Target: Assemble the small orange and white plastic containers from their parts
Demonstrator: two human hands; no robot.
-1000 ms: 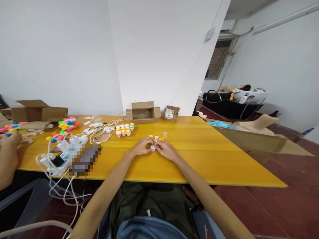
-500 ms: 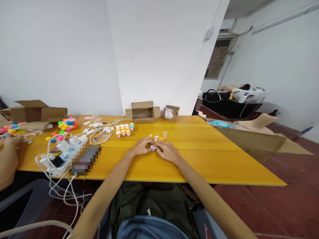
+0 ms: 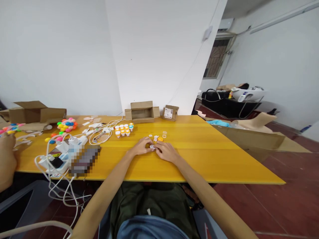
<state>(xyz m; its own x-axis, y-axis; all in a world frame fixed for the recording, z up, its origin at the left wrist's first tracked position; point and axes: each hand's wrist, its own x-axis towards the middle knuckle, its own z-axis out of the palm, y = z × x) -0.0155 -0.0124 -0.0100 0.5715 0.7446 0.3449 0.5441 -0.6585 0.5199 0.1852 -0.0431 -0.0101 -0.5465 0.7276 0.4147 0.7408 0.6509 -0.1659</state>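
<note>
Between my two hands, over the yellow table (image 3: 211,166), is a small white piece (image 3: 152,146). My left hand (image 3: 141,146) pinches it from the left with thumb and fingers. From the other side, the bent fingertips of my right hand (image 3: 166,152) touch the same piece. Just beyond my hands lie several small white pieces with dark marks (image 3: 156,137), an orange ring-like part (image 3: 160,139) and a clear round cup (image 3: 164,134). Farther left stands a group of small white-and-orange containers (image 3: 122,129), one with a blue band.
An open cardboard box (image 3: 142,114) and a small closed box (image 3: 170,113) stand by the wall. On the left are cables, a power strip (image 3: 63,159), a blurred dark device (image 3: 84,161), colourful balls (image 3: 67,124) and another person's hand (image 3: 7,149).
The view has shifted slightly. My hands stay together around the white piece, with only small finger movement. At the far left, the other person's hand has moved a little left.
</note>
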